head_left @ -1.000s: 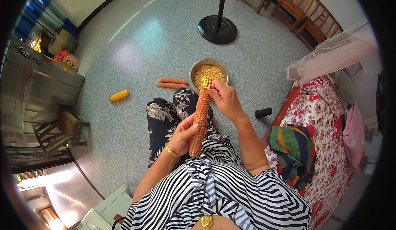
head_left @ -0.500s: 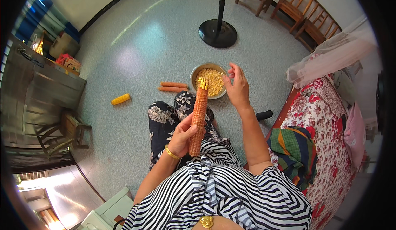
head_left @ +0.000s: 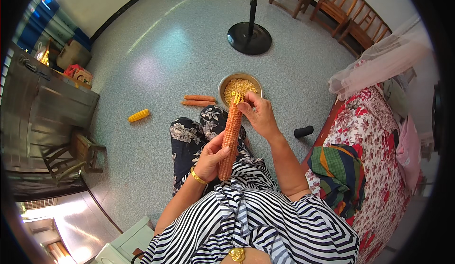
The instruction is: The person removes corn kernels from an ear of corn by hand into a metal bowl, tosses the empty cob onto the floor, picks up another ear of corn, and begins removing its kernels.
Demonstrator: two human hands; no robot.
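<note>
My left hand is wrapped round the lower half of a corn cob, held upright above my lap. Most of the cob is bare and orange-brown; yellow kernels remain only around its far tip. At that tip my right hand grips the kernels, thumb on the near side and fingers curled round the far side. Just beyond the cob, a metal bowl of loose yellow kernels stands on the floor, its near part hidden by the cob and my right hand.
Two bare cobs lie left of the bowl. Farther left lies a full yellow ear of corn. A black fan base stands ahead, wooden chairs behind it. A small black object lies beside the flowered bed at right.
My right hand has come down and left from beside the bowl onto the cob's tip, its fingers closing there. My left hand keeps its hold on the cob.
</note>
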